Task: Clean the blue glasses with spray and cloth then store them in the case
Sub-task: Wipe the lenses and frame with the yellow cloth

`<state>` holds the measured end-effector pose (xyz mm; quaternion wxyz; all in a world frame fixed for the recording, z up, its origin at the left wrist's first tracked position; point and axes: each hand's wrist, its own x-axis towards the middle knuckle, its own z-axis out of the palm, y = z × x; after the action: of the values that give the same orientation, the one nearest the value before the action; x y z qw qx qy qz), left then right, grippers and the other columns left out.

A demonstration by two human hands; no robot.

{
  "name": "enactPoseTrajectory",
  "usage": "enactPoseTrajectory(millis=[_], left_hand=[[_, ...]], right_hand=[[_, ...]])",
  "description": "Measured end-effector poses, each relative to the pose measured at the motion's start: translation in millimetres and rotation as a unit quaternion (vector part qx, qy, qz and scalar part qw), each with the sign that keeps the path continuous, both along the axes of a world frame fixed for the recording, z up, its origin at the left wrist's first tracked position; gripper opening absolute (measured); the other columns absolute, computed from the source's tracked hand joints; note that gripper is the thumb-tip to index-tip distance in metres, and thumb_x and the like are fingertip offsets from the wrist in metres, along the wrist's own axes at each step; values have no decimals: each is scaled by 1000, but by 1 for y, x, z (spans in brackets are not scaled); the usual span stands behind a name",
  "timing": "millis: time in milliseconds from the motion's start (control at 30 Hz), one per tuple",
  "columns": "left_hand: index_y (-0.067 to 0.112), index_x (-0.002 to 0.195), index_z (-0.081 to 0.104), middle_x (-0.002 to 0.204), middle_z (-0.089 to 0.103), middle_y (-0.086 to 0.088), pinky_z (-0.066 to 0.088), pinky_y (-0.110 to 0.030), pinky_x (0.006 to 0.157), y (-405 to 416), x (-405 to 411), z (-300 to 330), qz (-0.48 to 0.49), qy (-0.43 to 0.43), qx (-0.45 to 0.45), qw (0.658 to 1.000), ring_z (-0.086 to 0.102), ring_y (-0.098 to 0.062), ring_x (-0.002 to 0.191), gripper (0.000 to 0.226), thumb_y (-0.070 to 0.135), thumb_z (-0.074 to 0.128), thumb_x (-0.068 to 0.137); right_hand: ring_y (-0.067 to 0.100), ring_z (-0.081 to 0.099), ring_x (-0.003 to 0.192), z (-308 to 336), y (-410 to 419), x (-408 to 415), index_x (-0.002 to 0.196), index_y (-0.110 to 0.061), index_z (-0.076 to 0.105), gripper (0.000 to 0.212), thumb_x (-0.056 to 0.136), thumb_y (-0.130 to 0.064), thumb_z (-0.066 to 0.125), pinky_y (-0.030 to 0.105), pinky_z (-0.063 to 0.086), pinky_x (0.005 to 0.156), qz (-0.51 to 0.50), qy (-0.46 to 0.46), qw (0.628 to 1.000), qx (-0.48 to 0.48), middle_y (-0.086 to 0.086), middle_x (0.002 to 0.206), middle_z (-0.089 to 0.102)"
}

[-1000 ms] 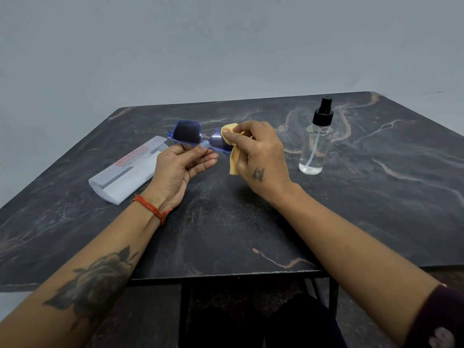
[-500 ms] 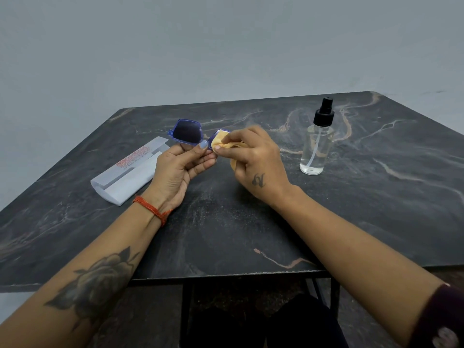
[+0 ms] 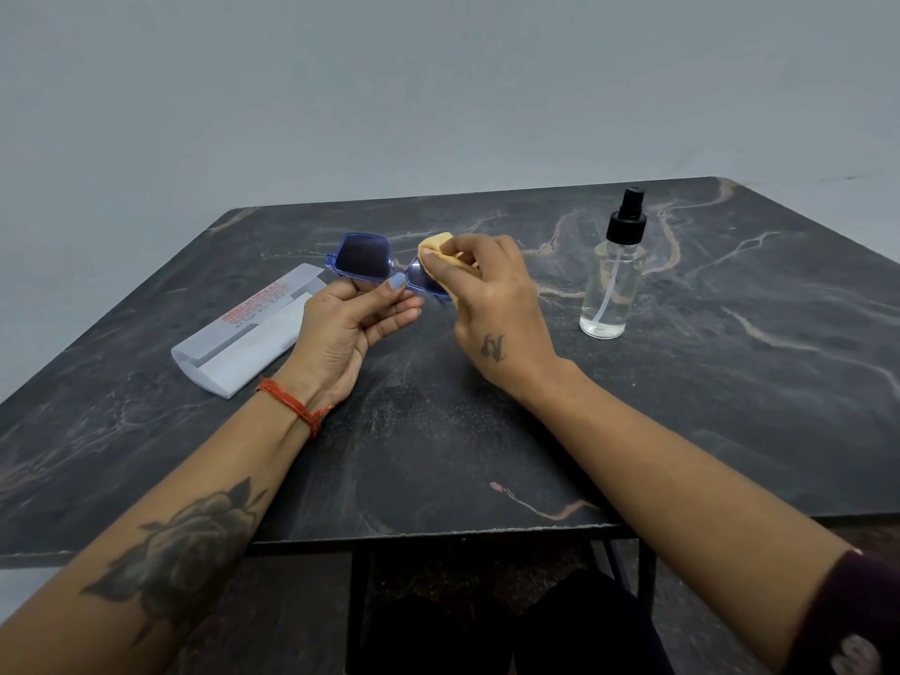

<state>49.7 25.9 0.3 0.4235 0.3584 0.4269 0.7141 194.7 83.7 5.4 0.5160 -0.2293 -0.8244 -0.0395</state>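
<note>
Blue glasses (image 3: 366, 259) are held above the desk (image 3: 438, 431) by left hand (image 3: 348, 328) fingers at the bridge; right hand (image 3: 492, 304) fingers press yellow cloth (image 3: 435, 244) on one lens. Case (image 3: 243, 333) shows red writing, unreadable.

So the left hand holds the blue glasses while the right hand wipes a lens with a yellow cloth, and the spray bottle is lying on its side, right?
Not quite. The head view shows the spray bottle standing upright on the table. The rest holds: the left hand holds the blue glasses while the right hand wipes a lens with the yellow cloth.
</note>
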Motion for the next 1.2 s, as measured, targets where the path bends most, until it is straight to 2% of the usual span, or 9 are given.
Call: enactPoseTrajectory(millis=[100, 200, 433, 833, 1033, 1200], left_hand=[[6, 85, 64, 76, 73, -6, 55, -20, 64, -1, 0, 0, -1, 2, 4, 1000, 71, -16, 77, 19, 15, 68, 69], [7, 90, 65, 81, 74, -5, 55, -20, 65, -1, 0, 0, -3, 7, 2, 1000, 71, -16, 82, 21, 16, 67, 70], [8, 84, 65, 80, 74, -5, 55, -20, 64, -1, -1, 0, -3, 13, 6, 1000, 71, -15, 80, 16, 17, 68, 71], [7, 80, 65, 73, 72, -6, 55, -21, 63, -2, 3, 2, 8, 11, -1, 1000, 71, -16, 74, 14, 14, 68, 68], [8, 80, 66, 73, 73, -6, 55, -21, 63, -2, 2, 2, 10, 13, 1, 1000, 71, -16, 75, 14, 14, 68, 68], [10, 88, 66, 81, 74, -5, 55, -21, 65, -2, 0, 1, 4, 23, 2, 1000, 71, -17, 83, 19, 16, 67, 71]], right_hand=[[37, 57, 89, -2, -2, -3, 108, 1, 67, 44, 67, 19, 65, 36, 50, 72, 18, -25, 1000, 8, 24, 101, 63], [36, 58, 86, -3, -2, -2, 103, -2, 70, 43, 67, 19, 63, 28, 44, 72, 44, -34, 998, 21, 21, 99, 65], [33, 58, 77, 0, 0, 1, 88, -6, 76, 32, 69, 15, 62, 27, 43, 67, 83, 12, 996, 20, 14, 87, 69], [36, 59, 82, 2, 2, 1, 102, -2, 71, 39, 66, 14, 72, 35, 51, 64, -22, -8, 1000, 9, 21, 94, 65], [35, 58, 85, 0, -1, -1, 107, -2, 68, 42, 68, 13, 71, 34, 50, 63, -24, -36, 999, 10, 22, 97, 63], [35, 57, 84, -3, -4, -2, 108, -2, 68, 48, 64, 16, 72, 36, 52, 64, 32, -64, 997, 20, 22, 98, 63]])
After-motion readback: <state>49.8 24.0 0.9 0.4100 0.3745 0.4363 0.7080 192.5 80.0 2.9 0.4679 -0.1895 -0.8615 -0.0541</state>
